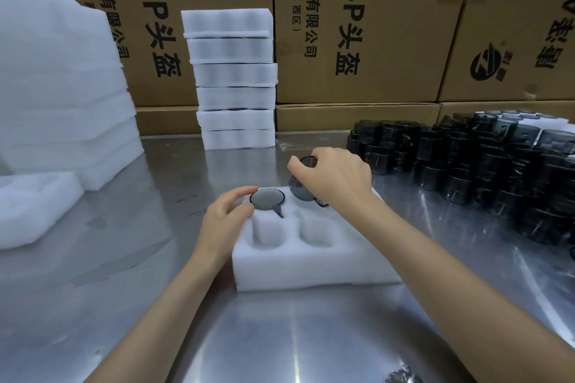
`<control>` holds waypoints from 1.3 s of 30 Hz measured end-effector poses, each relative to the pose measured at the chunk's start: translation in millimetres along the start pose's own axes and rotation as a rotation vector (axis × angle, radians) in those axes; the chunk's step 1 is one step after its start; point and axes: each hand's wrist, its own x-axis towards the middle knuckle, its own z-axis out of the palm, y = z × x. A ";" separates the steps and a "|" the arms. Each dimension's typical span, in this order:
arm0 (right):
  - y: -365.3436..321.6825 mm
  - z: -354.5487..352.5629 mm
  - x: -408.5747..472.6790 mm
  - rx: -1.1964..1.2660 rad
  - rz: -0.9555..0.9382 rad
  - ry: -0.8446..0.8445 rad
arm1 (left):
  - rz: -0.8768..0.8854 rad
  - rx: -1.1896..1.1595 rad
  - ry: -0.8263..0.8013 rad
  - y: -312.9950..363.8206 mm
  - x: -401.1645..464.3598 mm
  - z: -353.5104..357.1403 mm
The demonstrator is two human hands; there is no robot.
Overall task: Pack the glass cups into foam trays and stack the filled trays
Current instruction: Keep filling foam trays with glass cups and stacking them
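On steel table (pixel 124 258), left to right: left hand (pixel 224 214) touches seated cup (pixel 267 198) in foam tray (pixel 311 267), fingers loosely curled at its rim; right hand (pixel 337 177) grips tilted cup (pixel 301 186) above next pocket; loose cups (pixel 482 165) far right.

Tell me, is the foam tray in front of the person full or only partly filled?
Partly filled. The foam tray holds one seated cup; its two near pockets show bare foam.

Smoked glass cups going into a white foam tray (pixel 311 267)

Right hand (pixel 339 177) holds a tilted dark glass cup (pixel 300 188) above a pocket; left hand (pixel 224 214) touches a seated cup (pixel 267 198).
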 end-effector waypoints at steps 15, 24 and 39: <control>4.1 -20.8 -7.5 -0.232 0.014 -0.204 | 0.029 0.196 -0.116 6.5 1.7 -11.0; 53.2 -36.1 -35.7 0.234 -0.293 -0.189 | 0.317 0.423 -0.275 42.0 -3.4 -8.8; 57.4 -23.3 -40.6 0.077 -0.318 -0.560 | 0.305 0.958 -0.604 44.9 -17.6 22.5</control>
